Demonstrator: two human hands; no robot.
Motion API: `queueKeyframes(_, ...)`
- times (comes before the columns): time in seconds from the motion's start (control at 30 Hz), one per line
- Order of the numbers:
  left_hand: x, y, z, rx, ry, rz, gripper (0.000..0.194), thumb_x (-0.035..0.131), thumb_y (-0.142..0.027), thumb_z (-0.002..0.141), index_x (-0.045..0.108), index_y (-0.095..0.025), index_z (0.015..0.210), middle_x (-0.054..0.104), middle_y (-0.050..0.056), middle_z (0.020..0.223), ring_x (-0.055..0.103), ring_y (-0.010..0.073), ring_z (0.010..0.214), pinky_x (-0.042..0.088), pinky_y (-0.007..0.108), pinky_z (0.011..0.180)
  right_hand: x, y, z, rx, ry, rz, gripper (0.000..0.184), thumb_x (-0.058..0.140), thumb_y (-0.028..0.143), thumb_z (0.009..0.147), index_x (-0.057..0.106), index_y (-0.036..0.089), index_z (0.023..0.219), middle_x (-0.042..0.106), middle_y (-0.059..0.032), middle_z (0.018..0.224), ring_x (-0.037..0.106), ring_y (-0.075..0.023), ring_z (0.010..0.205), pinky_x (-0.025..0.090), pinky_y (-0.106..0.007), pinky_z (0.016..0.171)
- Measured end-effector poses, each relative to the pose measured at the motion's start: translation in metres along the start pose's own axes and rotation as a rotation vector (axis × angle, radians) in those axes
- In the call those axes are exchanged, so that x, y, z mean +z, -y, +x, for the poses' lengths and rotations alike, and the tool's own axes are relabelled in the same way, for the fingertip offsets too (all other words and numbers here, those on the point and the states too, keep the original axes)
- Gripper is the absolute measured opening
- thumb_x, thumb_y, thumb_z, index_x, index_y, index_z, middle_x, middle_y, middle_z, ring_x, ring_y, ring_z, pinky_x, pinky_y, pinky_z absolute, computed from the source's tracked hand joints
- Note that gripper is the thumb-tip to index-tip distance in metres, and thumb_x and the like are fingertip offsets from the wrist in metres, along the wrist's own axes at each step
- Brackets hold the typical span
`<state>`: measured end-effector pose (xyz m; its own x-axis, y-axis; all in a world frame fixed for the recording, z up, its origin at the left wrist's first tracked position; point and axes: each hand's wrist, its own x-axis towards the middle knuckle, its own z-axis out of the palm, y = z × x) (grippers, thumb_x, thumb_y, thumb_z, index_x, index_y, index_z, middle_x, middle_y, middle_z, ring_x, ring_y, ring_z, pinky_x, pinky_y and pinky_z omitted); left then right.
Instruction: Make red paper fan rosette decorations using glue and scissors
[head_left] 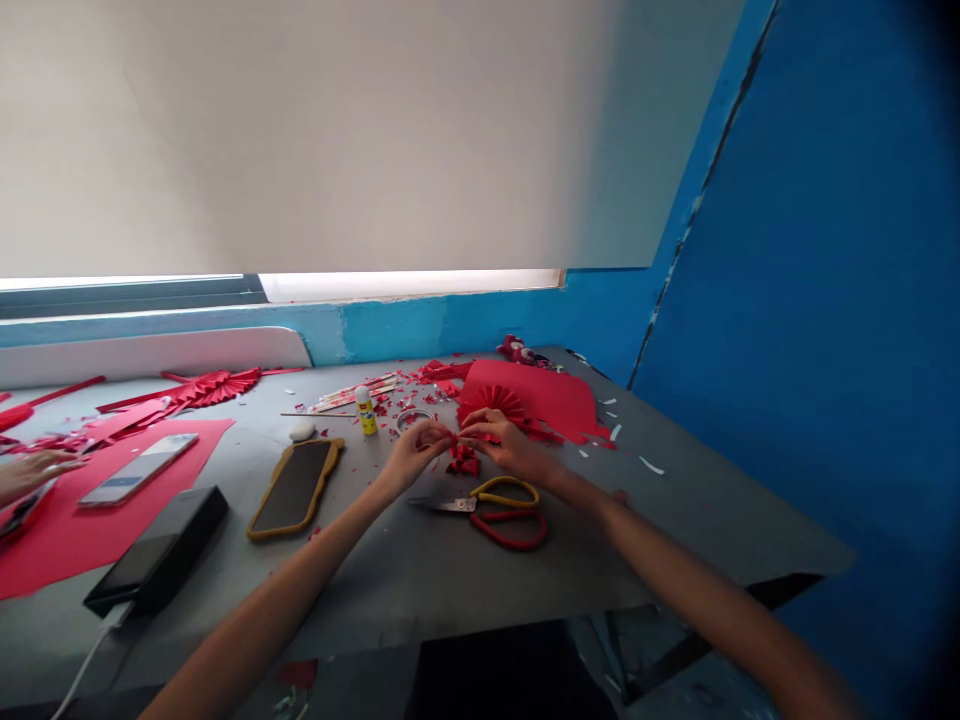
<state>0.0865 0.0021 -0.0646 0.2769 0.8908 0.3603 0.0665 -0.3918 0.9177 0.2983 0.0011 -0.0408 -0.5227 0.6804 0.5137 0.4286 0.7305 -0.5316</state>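
Over the grey table, my left hand [415,452] and my right hand [510,446] meet fingertip to fingertip. Both pinch a small piece of red paper, mostly covered by the fingers. Just below the fingertips lie crumpled red paper scraps [465,462]. Behind my right hand rests a pleated red paper fan [491,402], partly on a large red paper sheet [551,395]. Scissors [506,512] with one yellow and one red handle lie in front of my hands, blades pointing left. A roll of tape [406,418] sits behind my left hand, partly hidden by it.
A yellow glue stick [366,410] stands upright left of my hands. A phone in a yellow case [296,488], a black power bank [159,550] with a white cable, and a second phone [139,468] lie leftward. Another person's hand [34,475] rests at far left.
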Motion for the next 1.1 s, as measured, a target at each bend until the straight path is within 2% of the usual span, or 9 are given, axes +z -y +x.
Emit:
queueKeyframes(0.2, 0.000, -0.003, -0.003, -0.007, 0.003, 0.041, 0.031, 0.071, -0.042, 0.075, 0.064, -0.014, 0.088, 0.070, 0.006, 0.084, 0.066, 0.0186, 0.079, 0.050, 0.029, 0.073, 0.002, -0.002, 0.002, 0.033, -0.018, 0.109, 0.018, 0.061, 0.028, 0.087, 0.072, 0.021, 0.099, 0.061, -0.0079, 0.110, 0.055, -0.0203, 0.110, 0.042, -0.038, 0.101)
queueKeyframes(0.33, 0.002, -0.006, -0.004, -0.042, 0.007, -0.019, 0.033, 0.074, -0.043, 0.072, 0.066, -0.015, 0.087, 0.071, 0.007, 0.087, 0.068, 0.0212, 0.085, 0.051, 0.031, 0.079, 0.002, -0.002, 0.002, 0.052, -0.002, 0.173, 0.019, 0.060, 0.030, 0.087, 0.073, 0.020, 0.097, 0.061, -0.0083, 0.107, 0.057, -0.0202, 0.106, 0.045, -0.037, 0.098)
queueKeyframes(0.43, 0.004, -0.009, -0.005, -0.082, -0.012, -0.048, 0.035, 0.075, -0.045, 0.069, 0.066, -0.015, 0.086, 0.071, 0.006, 0.085, 0.068, 0.0211, 0.082, 0.052, 0.031, 0.076, 0.000, 0.001, 0.002, 0.067, 0.022, 0.204, 0.022, 0.058, 0.034, 0.089, 0.072, 0.021, 0.100, 0.061, -0.0077, 0.109, 0.058, -0.0201, 0.107, 0.045, -0.037, 0.097)
queueKeyframes(0.57, 0.005, -0.013, -0.007, -0.132, -0.029, -0.104, 0.038, 0.077, -0.046, 0.067, 0.065, -0.015, 0.086, 0.069, 0.005, 0.086, 0.068, 0.0191, 0.079, 0.053, 0.031, 0.076, -0.002, 0.004, 0.000, 0.043, 0.070, 0.199, 0.024, 0.057, 0.037, 0.090, 0.070, 0.025, 0.106, 0.058, -0.0063, 0.115, 0.055, -0.0198, 0.114, 0.042, -0.037, 0.102)
queueKeyframes(0.7, 0.004, -0.013, -0.008, -0.147, -0.014, -0.175, 0.042, 0.080, -0.045, 0.062, 0.066, -0.014, 0.086, 0.067, 0.006, 0.088, 0.068, 0.0202, 0.081, 0.053, 0.034, 0.079, -0.003, 0.002, -0.001, 0.046, 0.069, 0.159, 0.023, 0.062, 0.039, 0.086, 0.071, 0.025, 0.102, 0.056, -0.0058, 0.118, 0.052, -0.0201, 0.117, 0.039, -0.037, 0.105)
queueKeyframes(0.9, 0.006, -0.006, -0.009, -0.174, -0.090, -0.225, 0.047, 0.083, -0.045, 0.060, 0.064, -0.014, 0.091, 0.067, 0.004, 0.082, 0.067, 0.0185, 0.076, 0.053, 0.031, 0.074, -0.006, 0.004, -0.002, 0.029, 0.117, 0.130, 0.027, 0.059, 0.041, 0.088, 0.069, 0.028, 0.109, 0.054, -0.0052, 0.124, 0.049, -0.0206, 0.121, 0.038, -0.038, 0.107)
queueKeyframes(1.1, 0.011, -0.004, -0.010, -0.195, -0.054, -0.283, 0.046, 0.081, -0.046, 0.062, 0.067, -0.013, 0.091, 0.070, 0.008, 0.088, 0.069, 0.0217, 0.079, 0.054, 0.034, 0.078, -0.002, 0.000, 0.000, 0.063, 0.081, 0.135, 0.024, 0.058, 0.039, 0.088, 0.072, 0.025, 0.101, 0.056, -0.0068, 0.120, 0.053, -0.0222, 0.118, 0.041, -0.039, 0.104)
